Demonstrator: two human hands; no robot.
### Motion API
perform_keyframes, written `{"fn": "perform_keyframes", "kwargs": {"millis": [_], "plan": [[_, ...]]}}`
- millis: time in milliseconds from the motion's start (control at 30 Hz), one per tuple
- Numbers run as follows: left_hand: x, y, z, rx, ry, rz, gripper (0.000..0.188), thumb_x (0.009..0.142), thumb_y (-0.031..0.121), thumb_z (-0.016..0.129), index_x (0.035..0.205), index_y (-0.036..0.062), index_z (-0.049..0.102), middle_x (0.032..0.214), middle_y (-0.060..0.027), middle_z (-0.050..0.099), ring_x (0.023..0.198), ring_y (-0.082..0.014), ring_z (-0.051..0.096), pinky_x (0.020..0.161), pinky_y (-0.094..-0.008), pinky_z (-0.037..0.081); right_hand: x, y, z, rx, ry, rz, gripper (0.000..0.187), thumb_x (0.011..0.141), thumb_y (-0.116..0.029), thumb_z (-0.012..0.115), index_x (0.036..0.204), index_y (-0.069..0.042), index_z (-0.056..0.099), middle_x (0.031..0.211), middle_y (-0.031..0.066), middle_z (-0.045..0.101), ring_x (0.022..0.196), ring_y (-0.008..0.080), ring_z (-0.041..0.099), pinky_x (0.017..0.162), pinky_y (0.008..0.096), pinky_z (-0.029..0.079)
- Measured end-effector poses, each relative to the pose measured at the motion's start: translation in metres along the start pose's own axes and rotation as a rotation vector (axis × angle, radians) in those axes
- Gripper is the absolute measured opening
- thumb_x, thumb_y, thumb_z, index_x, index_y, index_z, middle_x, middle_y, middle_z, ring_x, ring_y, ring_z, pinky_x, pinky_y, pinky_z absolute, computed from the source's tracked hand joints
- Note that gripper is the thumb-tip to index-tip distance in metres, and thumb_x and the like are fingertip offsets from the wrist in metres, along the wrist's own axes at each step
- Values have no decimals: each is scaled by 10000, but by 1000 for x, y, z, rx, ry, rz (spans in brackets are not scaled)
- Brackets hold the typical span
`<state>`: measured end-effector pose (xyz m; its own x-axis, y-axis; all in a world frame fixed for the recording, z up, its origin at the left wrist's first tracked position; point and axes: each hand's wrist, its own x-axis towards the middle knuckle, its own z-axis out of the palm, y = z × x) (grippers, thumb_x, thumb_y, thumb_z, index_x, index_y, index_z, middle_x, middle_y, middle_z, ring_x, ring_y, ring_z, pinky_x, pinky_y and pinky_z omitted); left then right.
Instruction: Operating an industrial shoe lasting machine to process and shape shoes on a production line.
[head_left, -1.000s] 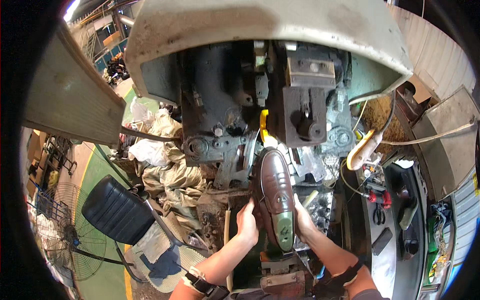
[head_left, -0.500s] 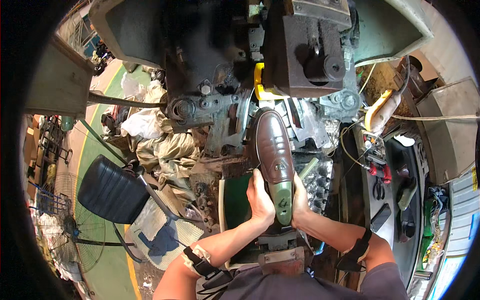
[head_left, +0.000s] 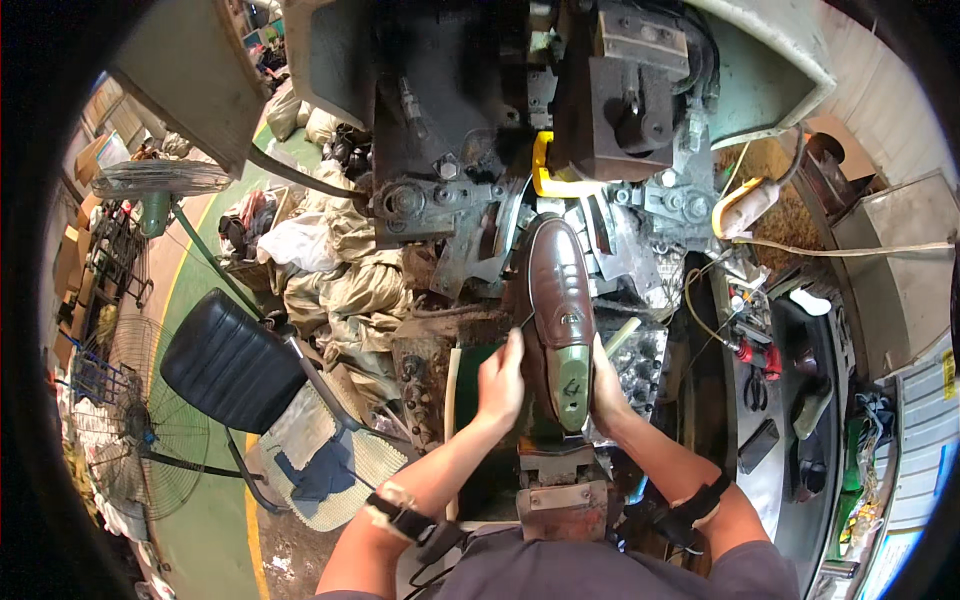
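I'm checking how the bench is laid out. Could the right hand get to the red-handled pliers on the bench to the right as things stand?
Probably yes, once it lets go. The right hand is pressed against the brown shoe on its green last. The red-handled pliers lie in the open on that side, nothing covering them.

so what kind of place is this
Most likely a shoe factory floor: both hands steady a brown leather shoe on a green last, pressed toe-first into a heavy grimy machine, with a fan nearby.
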<state>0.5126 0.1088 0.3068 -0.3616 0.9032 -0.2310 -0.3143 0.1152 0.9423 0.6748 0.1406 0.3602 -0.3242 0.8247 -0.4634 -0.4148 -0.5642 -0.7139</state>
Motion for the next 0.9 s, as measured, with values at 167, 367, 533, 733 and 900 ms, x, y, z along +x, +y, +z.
{"fn": "perform_keyframes", "kwargs": {"millis": [167,367,533,733,900], "plan": [[-39,-38,-140,295,441,161,266,1017,209,622,1092,-32,709,916,-47,716,849,-109,672,754,-267,537,-33,-27,-74,-455,46,-188,616,1017,-312,626,1526,-50,396,1037,89,704,924,168,667,834,345,538],[-83,-179,-244,597,286,-427,378,749,142,735,1097,-3,766,967,-123,781,868,-186,716,822,-329,549,-44,-13,-128,-518,266,-323,560,1002,-175,648,1486,10,435,944,67,705,847,121,665,823,296,538],[-75,-145,-217,733,360,-377,387,747,126,713,1107,-10,757,979,-186,770,876,-234,739,820,-340,560,-41,-7,-131,-759,358,-480,431,966,-107,683,1344,78,589,770,-73,548,699,0,421,604,180,368],[-47,-138,-213,931,230,-123,397,740,203,685,1051,-36,747,948,-243,743,957,-315,741,874,-393,558,-33,-11,-126,-943,353,-597,420,949,-101,696,1336,41,614,760,-1,645,687,18,528,589,218,449],[-53,-99,-203,941,412,-126,395,792,154,685,1135,-40,715,1044,-198,755,1010,-293,729,925,-369,554,-48,-23,-95,-1153,252,-685,278,927,-134,719,1138,40,672,766,83,701,644,115,639,603,298,516]]}}
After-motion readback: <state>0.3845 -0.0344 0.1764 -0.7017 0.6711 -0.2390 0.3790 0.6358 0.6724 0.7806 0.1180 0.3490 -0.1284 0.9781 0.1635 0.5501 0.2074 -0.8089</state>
